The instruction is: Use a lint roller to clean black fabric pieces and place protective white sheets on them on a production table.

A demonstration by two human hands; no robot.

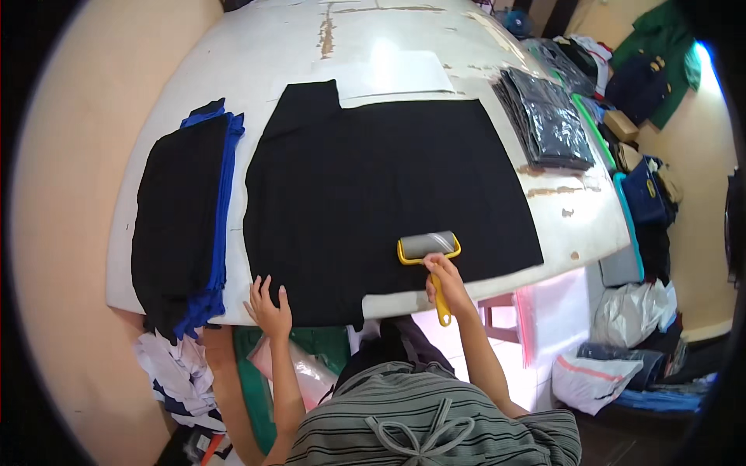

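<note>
A black garment (384,186) lies spread flat across the white table (274,35). My right hand (447,281) grips the yellow handle of a lint roller (428,245), whose grey roll is over the lower right part of the black cloth. My left hand (269,307) rests with its fingers apart at the garment's lower left edge, near the table's front edge. To the left lies a stack of folded black and blue garments (183,204), its lower end hanging over the table's front edge.
Dark garments in clear plastic bags (551,119) are stacked at the table's right. A white sheet (399,73) lies beyond the black garment. Bins of clothes and a blue basket (641,189) stand along the right side. White cloths (180,373) are piled below at left, and bagged items lie at lower right.
</note>
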